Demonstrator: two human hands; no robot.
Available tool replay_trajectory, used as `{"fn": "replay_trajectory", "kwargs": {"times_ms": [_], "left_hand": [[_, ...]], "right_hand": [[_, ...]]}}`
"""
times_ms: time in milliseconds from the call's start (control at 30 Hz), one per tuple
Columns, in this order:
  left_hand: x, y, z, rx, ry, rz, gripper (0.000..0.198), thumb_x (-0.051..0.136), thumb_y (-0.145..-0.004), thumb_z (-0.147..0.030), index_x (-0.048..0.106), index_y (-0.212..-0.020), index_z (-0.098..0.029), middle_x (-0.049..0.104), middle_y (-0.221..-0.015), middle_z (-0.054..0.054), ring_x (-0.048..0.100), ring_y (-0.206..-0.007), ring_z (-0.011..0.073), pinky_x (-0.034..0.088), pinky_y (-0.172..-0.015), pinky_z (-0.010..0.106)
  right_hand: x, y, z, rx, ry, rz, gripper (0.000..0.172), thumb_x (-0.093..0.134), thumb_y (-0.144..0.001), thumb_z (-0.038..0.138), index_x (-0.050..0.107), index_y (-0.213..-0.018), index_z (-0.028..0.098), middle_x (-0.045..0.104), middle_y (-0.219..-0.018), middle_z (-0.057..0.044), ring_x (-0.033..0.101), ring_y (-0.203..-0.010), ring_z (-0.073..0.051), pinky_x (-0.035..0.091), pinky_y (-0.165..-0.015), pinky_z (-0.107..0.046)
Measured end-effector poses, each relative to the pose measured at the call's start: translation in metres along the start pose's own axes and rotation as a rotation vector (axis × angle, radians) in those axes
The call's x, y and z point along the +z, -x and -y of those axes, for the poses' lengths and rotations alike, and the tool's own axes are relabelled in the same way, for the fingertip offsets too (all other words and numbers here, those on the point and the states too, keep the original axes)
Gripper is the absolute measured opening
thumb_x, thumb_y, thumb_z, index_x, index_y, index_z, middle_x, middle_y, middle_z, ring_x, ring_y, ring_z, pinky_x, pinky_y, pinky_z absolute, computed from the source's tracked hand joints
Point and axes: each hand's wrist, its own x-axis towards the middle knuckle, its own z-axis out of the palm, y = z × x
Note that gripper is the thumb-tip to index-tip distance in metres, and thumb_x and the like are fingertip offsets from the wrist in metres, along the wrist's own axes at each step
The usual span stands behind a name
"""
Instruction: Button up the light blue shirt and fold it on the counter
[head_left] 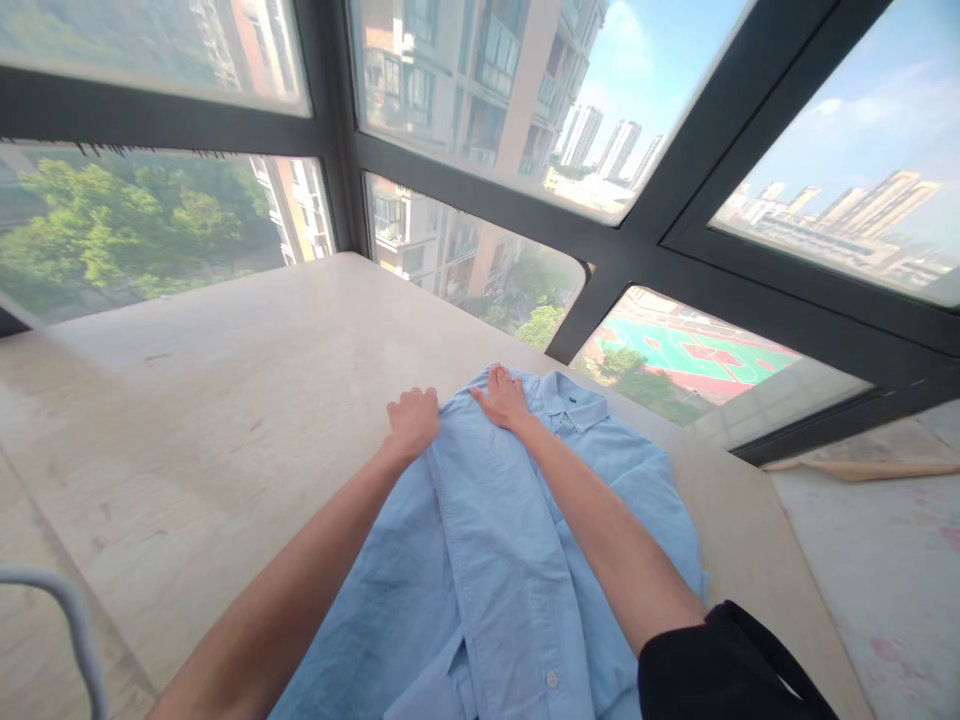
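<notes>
A light blue button-up shirt [495,530] lies spread on the pale stone ledge, its collar [574,402] toward the window and a white button showing near the bottom. My left hand [415,420] is closed on the shirt's left edge near the shoulder, fingers curled round the cloth. Flat on the shirt beside the collar rests my right hand [501,397], its fingers stretched out and the thumb apart. The left part of the shirt has a long fold running down from my left hand. My right forearm covers some of the shirt's front.
The ledge [247,370] reaches to dark window frames [487,210] along the back and right. A grey curved tube [71,610] stands at the lower left. On the right lies a pale surface with faint pink flowers [892,580]. Buildings and trees show through the glass.
</notes>
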Motion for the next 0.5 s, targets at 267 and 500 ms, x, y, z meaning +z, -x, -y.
{"fn": "replay_trajectory", "kwargs": {"times_ms": [267, 500], "left_hand": [[0.030, 0.017, -0.016, 0.425, -0.243, -0.057, 0.054, 0.025, -0.094, -0.007, 0.042, -0.145, -0.016, 0.038, -0.154, 0.017, 0.031, -0.145, 0.0261, 0.026, -0.115, 0.052], [0.025, 0.012, -0.027, 0.384, -0.281, -0.015, 0.055, 0.028, -0.091, -0.005, 0.044, -0.144, -0.010, 0.043, -0.150, 0.021, 0.040, -0.140, 0.0298, 0.032, -0.110, 0.056]], "right_hand": [[-0.002, -0.004, -0.003, -0.014, -0.057, 0.021, 0.085, 0.018, -0.097, 0.065, 0.013, -0.155, 0.004, 0.005, -0.163, -0.019, 0.006, -0.151, -0.027, 0.002, -0.120, -0.051], [-0.009, 0.023, -0.011, -0.085, -0.208, -0.039, 0.081, 0.022, -0.098, 0.062, 0.016, -0.155, 0.004, 0.009, -0.163, -0.018, 0.007, -0.152, -0.025, 0.006, -0.121, -0.047]]}}
